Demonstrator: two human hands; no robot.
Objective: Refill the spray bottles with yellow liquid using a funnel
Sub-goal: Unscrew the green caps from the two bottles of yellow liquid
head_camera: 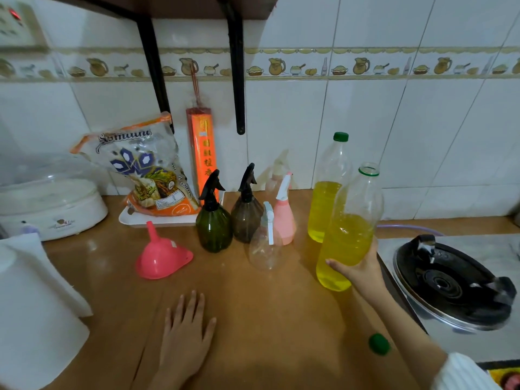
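Note:
My right hand (361, 270) grips an uncapped plastic bottle (349, 229) about half full of yellow liquid, tilted slightly on the wooden counter. Its green cap (379, 344) lies on the counter beside my right forearm. A second, capped bottle of yellow liquid (327, 190) stands behind it. To the left stand a clear spray bottle (266, 243), a pink one (284, 213), a brown one (247, 211) and a green one (213, 218). A pink funnel (161, 254) rests mouth down, left of them. My left hand (185, 339) lies flat and empty on the counter.
A gas stove (453, 285) sits at the right edge. At the back left are a rice bag (140, 167) on a white tray (157, 220), an orange incense pack (203, 153) and a white appliance (50, 201). White paper rolls (33, 311) stand at the near left.

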